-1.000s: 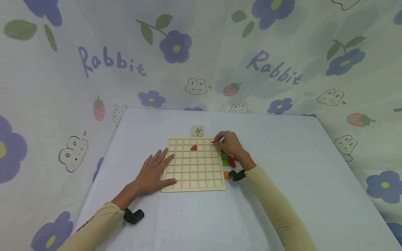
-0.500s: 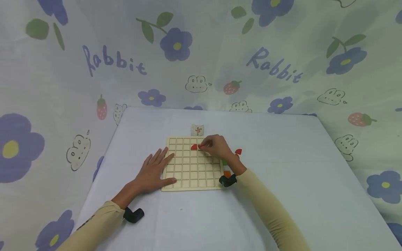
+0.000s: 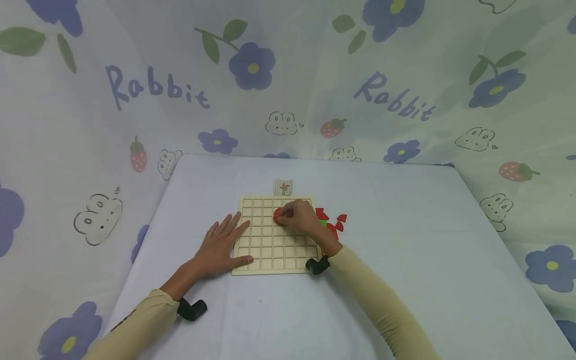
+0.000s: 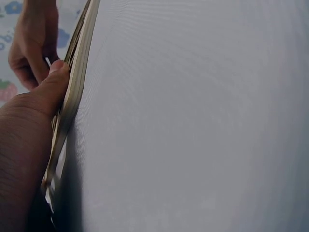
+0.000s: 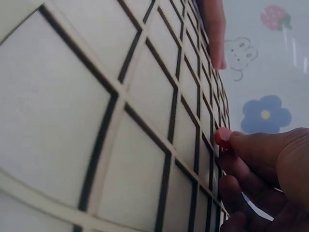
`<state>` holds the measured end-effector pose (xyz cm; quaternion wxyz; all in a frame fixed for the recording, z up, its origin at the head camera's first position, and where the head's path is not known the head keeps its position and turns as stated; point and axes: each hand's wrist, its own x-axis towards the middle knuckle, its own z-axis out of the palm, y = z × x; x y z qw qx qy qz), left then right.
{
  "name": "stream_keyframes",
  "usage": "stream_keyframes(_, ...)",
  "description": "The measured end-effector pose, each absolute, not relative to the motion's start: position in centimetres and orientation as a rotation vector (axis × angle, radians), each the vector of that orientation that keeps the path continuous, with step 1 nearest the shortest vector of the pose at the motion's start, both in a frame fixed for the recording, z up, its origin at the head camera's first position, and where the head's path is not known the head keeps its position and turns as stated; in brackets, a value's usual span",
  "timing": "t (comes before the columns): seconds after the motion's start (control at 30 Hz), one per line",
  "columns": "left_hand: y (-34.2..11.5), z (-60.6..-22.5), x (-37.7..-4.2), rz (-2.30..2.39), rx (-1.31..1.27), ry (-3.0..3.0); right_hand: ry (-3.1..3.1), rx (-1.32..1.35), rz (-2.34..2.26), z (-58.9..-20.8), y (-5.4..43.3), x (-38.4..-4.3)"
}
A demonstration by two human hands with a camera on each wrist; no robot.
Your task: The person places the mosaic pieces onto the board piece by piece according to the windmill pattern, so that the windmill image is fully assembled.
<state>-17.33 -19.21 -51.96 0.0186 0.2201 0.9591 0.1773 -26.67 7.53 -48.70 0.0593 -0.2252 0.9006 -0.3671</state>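
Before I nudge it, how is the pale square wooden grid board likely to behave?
The board is probably stiff, since its edges run straight. Lying flat and broad, it seems unlikely to tip or roll. It might slide on the smooth-looking white cloth, though the left hand resting on its left side may hold it back.

Your left hand [image 3: 219, 250] lay palm down, its fingers and thumb spread; your right hand [image 3: 302, 218] pinched with thumb and curled fingers. Both sleeved arms [image 3: 139, 322] extended forward, angled inward.
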Motion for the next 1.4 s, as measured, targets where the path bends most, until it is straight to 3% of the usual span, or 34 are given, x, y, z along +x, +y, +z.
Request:
stream_keyframes(0.63,-18.2,-52.5,-16.7,0.568,0.678,3.026,2.935,-0.747,-0.747,-49.2,7.4,-26.2)
stream_keyframes(1.1,-17.6,-53.0,-16.0,0.553,0.675,3.044,2.950,-0.774,-0.750,-49.8,8.1,-25.5)
stream_keyframes(1.4,-17.5,-53.0,-15.9,0.578,0.664,3.046,2.962,-0.618,-0.769,-49.3,11.2,-26.0)
